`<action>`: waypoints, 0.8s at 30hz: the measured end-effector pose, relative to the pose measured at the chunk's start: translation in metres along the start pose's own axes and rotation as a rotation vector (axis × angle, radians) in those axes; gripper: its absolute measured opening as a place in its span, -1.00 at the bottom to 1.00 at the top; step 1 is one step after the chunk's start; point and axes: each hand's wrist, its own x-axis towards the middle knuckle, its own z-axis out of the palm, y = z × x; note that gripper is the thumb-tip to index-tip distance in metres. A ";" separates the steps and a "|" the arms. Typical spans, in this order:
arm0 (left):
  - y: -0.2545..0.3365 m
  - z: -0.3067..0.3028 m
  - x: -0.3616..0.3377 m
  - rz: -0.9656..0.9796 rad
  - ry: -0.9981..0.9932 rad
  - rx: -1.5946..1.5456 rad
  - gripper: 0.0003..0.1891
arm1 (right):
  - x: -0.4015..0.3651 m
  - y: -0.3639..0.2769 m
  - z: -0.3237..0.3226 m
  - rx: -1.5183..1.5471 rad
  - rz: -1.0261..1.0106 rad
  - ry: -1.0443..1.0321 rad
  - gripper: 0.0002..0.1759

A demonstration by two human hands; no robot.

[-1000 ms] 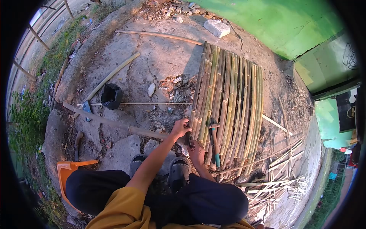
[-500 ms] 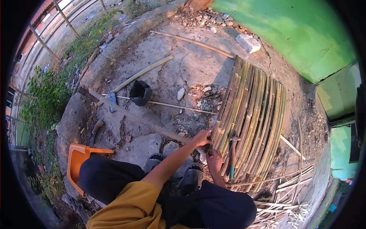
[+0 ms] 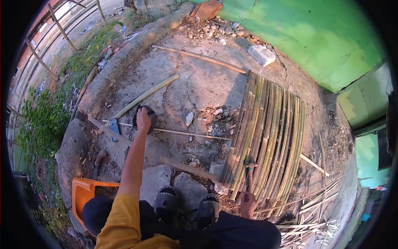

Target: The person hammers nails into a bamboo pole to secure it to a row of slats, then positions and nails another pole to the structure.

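My left hand (image 3: 143,120) is stretched out over the small black bag (image 3: 153,119), its fingers at or inside the mouth. The bag hides the fingertips, so I cannot see whether they grip anything. My right hand (image 3: 247,204) is low by the near edge of the bamboo slat panel (image 3: 265,133), with curled fingers drawn together. What they hold, if anything, is too small to make out. A hammer (image 3: 250,166) lies on the slats with its head away from me; my right hand covers the lower end of its handle.
An orange plastic chair or container (image 3: 78,195) stands beside my left knee. A blue-grey tool (image 3: 114,129), a curved-handled blade (image 3: 99,157) and bamboo strips (image 3: 143,95) lie on the ground. Split offcuts (image 3: 306,228) pile up at right. A white block (image 3: 262,55) sits by the green wall.
My left hand has left the bamboo panel's edge and reached across left to the black bag. My right hand has moved right and nearer to me, over the hammer's handle end.
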 end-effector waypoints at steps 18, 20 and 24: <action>-0.072 0.058 -0.032 -0.009 -0.116 0.170 -0.69 | -0.026 -0.007 -0.002 -0.101 0.114 0.013 -0.82; -0.080 0.061 -0.032 -0.027 -0.237 0.158 -0.68 | -0.029 -0.006 -0.001 -0.120 0.112 0.013 -0.81; -0.074 0.057 -0.030 -0.029 -0.320 0.191 -0.67 | -0.031 -0.006 -0.001 -0.111 0.146 0.003 -0.83</action>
